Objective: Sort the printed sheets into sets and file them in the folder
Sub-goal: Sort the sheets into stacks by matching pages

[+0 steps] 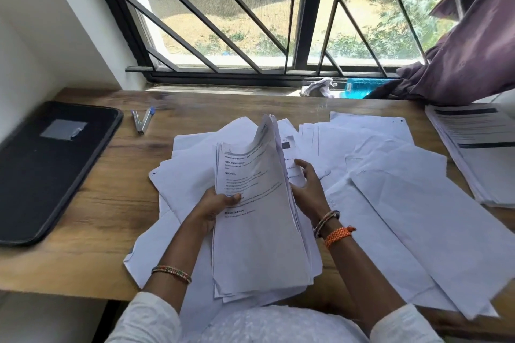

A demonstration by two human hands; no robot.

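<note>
A thick stack of printed sheets stands tilted up in front of me, its top corner curling over. My left hand grips the stack's left edge, thumb on the printed face. Against the stack's right edge rests my right hand, fingers spread behind the sheets. Loose white sheets lie scattered over the wooden desk, under and to the right of the stack. The black folder lies closed at the desk's left end.
An opened stapler lies between the folder and the papers. A second printed pile sits at the far right edge. A purple curtain hangs over the right corner, and a crumpled cloth and a blue object lie on the window sill.
</note>
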